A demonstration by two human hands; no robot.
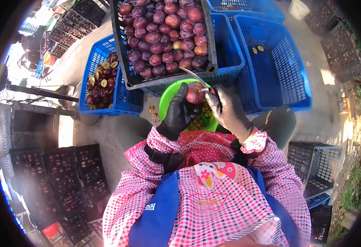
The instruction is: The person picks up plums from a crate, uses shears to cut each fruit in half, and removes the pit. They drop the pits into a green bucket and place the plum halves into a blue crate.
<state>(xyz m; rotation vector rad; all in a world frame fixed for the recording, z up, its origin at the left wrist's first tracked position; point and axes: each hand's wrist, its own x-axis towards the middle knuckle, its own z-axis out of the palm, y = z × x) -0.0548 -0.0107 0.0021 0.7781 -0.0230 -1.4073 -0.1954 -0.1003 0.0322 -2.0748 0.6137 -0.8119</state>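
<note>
My left hand (179,111), in a black glove, is closed around a red-purple plum (195,93) above a green bucket (164,103). In my gloved right hand (226,108) is a curved knife (193,75); its blade points up and to the left, beside the plum. The fingers of this hand come close to the plum's right side. Small yellowish pieces (197,124) lie inside the bucket below. Just beyond my hands, a black crate (132,85) full of whole plums (164,37) rests tilted over blue crates.
At the left, a blue crate (125,105) holds cut plums (102,82). Two plum halves lie in the blue crate (271,78) on the right. Stacked black crates stand at lower left (61,181) and right (316,168). A white bucket (298,9) is at the back.
</note>
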